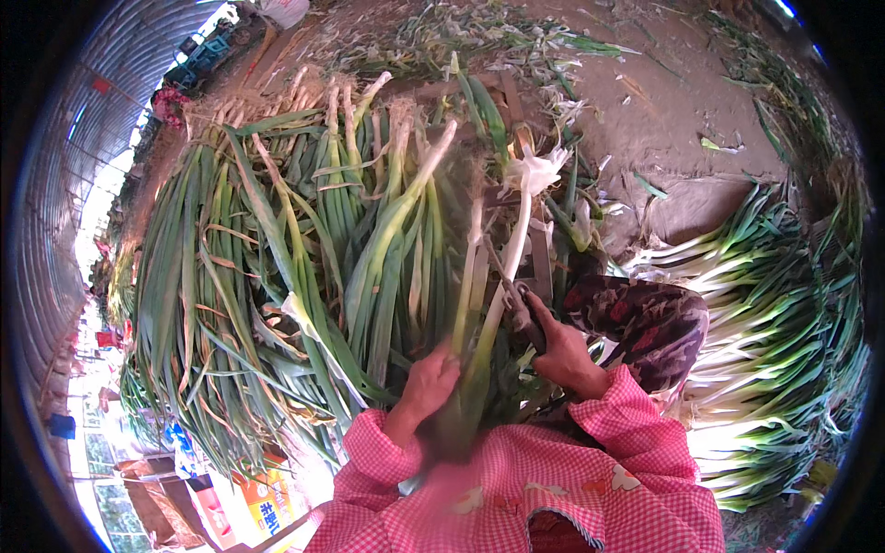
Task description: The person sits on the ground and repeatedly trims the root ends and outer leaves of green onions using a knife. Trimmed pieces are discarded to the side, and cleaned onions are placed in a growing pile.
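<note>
Two long green onions (516, 235) stand out in front of me, their white stems pointing away and their green leaves towards my body. My left hand (432, 380) is closed round the leaves of at least one of them. One stem is clean and white with peeled skin at its far end; the other has roots and looks blurred. In my right hand (568, 349) is a dark-handled tool (515, 297), perhaps a knife or scissors, its narrow metal part lying between the two stems. Untrimmed green onions (207, 263) with roots lie in a large heap to the left.
Cleaned green onions (760, 345) with white stems form a long pile on the right. Peeled leaves and skins (484, 34) litter the ground beyond. A knee in camouflage trousers (639, 325) is beside my right hand. Printed cardboard boxes (266, 501) stand at the lower left.
</note>
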Demonstrator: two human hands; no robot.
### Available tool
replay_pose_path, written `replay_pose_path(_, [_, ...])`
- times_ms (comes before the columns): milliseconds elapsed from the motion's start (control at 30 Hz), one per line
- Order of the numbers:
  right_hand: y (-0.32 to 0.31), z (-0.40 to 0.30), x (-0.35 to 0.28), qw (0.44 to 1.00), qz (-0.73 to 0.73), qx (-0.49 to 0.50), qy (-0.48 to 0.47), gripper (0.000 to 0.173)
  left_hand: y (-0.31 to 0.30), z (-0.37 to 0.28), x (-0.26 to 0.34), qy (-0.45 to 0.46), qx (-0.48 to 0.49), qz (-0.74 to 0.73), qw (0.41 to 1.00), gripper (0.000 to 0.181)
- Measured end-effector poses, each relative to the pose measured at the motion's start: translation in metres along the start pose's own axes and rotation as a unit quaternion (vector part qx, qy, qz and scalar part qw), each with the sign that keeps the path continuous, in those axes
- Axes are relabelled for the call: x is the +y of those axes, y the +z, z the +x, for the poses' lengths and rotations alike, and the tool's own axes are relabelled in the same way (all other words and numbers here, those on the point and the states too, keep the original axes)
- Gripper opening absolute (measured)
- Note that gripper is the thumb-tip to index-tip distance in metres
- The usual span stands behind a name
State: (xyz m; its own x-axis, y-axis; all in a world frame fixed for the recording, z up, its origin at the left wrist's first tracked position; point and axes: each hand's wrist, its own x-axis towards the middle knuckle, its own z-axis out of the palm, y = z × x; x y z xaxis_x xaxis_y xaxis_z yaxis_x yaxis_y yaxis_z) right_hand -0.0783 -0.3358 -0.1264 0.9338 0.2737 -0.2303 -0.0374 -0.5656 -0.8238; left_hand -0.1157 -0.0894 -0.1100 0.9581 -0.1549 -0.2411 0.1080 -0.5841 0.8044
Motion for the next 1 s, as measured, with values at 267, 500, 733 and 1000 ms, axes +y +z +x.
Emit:
replay_pose_path(267, [0.006, -0.015, -0.012, 1.000, -0.003, -0.023, 0.003, 0.089, 0.009, 0.003, -0.020, 0.026, 0.030, 0.027, 0.999, 0.050])
replay_pose_path(500, [0.002, -0.005, -0.009, 0.999, -0.014, -0.017, 0.040, 0.090, 0.012, 0.002, -0.009, 0.002, 0.008, 0.048, 0.999, 0.049])
replay_pose_path(733, [-0.013, 0.011, -0.016, 0.998, 0.028, 0.048, 0.023, 0.095, 0.031, 0.002, -0.025, 0.045, 0.016, 0.143, 0.989, 0.040])
replay_pose_path(1000, [0.024, -0.021, -0.018, 0.994, -0.073, -0.006, -0.076, 0.089, -0.018, 0.008, 0.005, 0.107, -0.027, 0.293, 0.950, 0.023])
